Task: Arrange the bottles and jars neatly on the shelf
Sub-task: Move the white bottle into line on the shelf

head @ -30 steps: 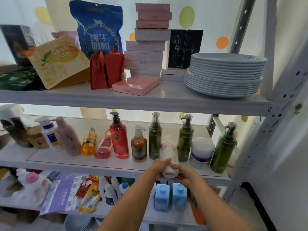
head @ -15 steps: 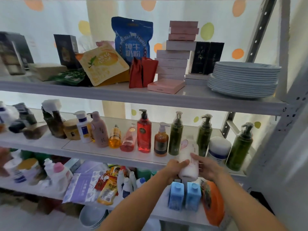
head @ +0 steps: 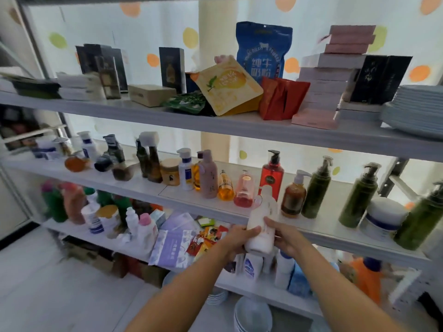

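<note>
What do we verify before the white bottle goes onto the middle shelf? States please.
1. Grip: left hand and right hand both hold the white plastic bottle: ok.
2. Cap closed: blurred, cannot tell.
3. Free slot: bare patch of the pale middle shelf between two dark green pump bottles: ok.
4. Lift height: the bottle's base shows below the shelf's front edge: not ok.
5. Neighbour: amber pump bottle stands upright: ok.
</note>
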Tool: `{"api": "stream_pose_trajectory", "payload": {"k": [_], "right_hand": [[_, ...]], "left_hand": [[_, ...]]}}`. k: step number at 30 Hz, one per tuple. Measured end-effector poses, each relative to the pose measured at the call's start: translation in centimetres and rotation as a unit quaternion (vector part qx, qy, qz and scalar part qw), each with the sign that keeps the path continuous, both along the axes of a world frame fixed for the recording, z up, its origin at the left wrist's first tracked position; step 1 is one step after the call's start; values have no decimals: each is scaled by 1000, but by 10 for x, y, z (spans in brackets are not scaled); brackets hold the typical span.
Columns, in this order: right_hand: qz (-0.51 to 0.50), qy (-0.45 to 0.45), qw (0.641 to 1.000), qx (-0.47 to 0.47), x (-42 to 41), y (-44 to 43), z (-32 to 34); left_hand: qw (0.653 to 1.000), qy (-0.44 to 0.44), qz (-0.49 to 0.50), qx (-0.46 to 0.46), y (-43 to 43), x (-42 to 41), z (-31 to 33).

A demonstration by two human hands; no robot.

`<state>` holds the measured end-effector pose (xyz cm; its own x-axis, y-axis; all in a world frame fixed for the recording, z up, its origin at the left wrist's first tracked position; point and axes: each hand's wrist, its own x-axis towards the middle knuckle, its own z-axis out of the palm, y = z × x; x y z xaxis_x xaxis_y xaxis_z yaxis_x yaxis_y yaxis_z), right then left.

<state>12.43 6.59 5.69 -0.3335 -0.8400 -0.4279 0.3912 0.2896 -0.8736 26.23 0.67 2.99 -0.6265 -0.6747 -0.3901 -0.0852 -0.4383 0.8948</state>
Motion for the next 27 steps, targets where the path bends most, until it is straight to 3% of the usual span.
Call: {"api": "stream_pose_trajectory", "payload": {"k": [12,15,22,27], "right_hand": [[47,-49,997,-20,54,-111,-1],[45,-57,997,-28,42,-143,0],[-40,32,998,33,-2,-207,-10],[-24,-5,999,46,-10,-235,-11]], "left_hand": [[992,21,126,-10,-94,47,-14],[992,17,128,-19,-119,35,-13],[994,33,102,-24,-162,5,-10],[994,11,105,-26,-183,-9,-13]]}}
